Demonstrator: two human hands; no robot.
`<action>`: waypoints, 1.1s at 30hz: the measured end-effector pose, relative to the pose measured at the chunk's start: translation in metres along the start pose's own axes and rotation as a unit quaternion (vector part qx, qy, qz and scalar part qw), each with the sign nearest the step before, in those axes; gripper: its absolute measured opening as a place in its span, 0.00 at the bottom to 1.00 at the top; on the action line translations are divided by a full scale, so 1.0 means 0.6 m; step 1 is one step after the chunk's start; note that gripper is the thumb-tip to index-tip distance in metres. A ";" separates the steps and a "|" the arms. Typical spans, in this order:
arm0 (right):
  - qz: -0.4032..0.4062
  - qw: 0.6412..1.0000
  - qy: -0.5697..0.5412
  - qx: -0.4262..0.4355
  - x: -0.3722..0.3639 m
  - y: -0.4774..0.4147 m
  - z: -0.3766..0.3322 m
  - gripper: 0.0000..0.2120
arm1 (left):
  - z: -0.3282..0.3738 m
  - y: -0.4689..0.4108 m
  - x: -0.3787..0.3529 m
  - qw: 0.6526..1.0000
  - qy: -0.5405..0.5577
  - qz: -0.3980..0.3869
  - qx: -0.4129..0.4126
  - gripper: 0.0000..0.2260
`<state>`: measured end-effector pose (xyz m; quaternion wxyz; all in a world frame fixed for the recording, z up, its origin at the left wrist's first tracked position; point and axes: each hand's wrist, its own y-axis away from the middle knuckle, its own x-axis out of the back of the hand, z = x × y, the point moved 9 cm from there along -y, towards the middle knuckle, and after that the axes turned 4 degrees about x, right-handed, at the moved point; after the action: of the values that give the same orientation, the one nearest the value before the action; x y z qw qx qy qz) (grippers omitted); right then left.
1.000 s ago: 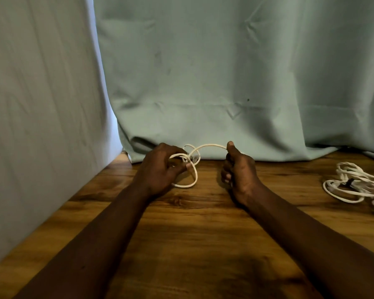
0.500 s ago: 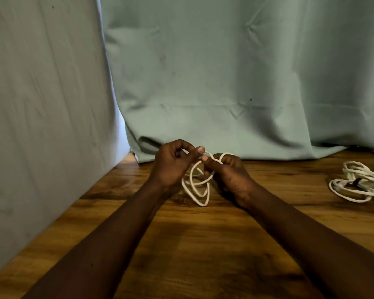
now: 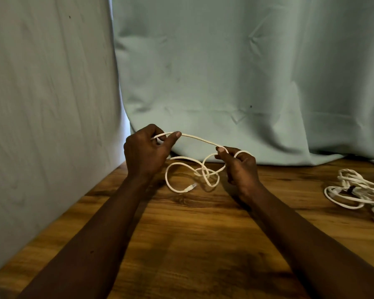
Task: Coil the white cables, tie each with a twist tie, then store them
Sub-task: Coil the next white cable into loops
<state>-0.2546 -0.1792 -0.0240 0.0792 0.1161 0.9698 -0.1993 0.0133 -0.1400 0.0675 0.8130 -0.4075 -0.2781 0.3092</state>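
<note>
Head view, left hand (image 3: 145, 154) and right hand (image 3: 242, 169) pinching one white cable (image 3: 200, 139) (loops sagging), one tied bundle (image 3: 352, 189) aside.

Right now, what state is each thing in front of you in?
white cable: not coiled, one stretch held between both hands, loose loops hanging below, no tie visible.
left hand: raised, pinching the cable.
right hand: pinching the cable, a loop round its fingers.
coiled bundle: lying on the table, bound by a dark tie.

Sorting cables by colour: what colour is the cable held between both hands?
White; the cable shows best in head view.
</note>
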 end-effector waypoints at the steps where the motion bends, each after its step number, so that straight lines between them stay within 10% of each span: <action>1: -0.012 0.998 0.050 0.043 -0.002 0.003 -0.010 0.08 | 0.018 0.005 -0.002 0.997 -0.049 0.003 -0.065 0.18; 9: -0.170 0.893 0.376 0.178 -0.056 0.046 -0.056 0.31 | 0.086 0.060 -0.075 0.933 -0.146 -0.116 -0.307 0.12; 12: -0.155 0.906 0.353 0.177 -0.044 0.033 -0.050 0.17 | 0.073 0.050 -0.065 0.960 -0.095 -0.113 -0.238 0.14; 17: -0.045 0.945 0.276 0.169 -0.004 -0.003 -0.052 0.25 | 0.117 0.083 -0.061 0.925 -0.143 -0.095 -0.338 0.14; 22: -0.043 0.965 0.203 0.163 -0.005 -0.003 -0.049 0.20 | 0.094 0.126 -0.147 0.938 0.042 -0.342 -0.049 0.20; 26: -0.042 0.962 0.219 0.154 0.004 -0.017 -0.037 0.20 | 0.055 0.097 -0.144 0.911 0.250 -0.309 0.109 0.13; 29: -0.022 0.963 0.234 0.132 0.026 -0.024 -0.027 0.17 | 0.011 0.061 -0.112 0.918 0.272 -0.237 0.163 0.13; 33: 0.010 0.962 0.246 0.119 0.026 -0.014 -0.026 0.18 | 0.038 0.095 -0.127 0.907 0.221 -0.337 0.118 0.19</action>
<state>-0.2733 -0.1775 -0.0098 -0.1741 0.1798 0.9275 -0.2777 -0.0684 -0.1572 0.0167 0.9515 -0.2488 -0.1734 -0.0510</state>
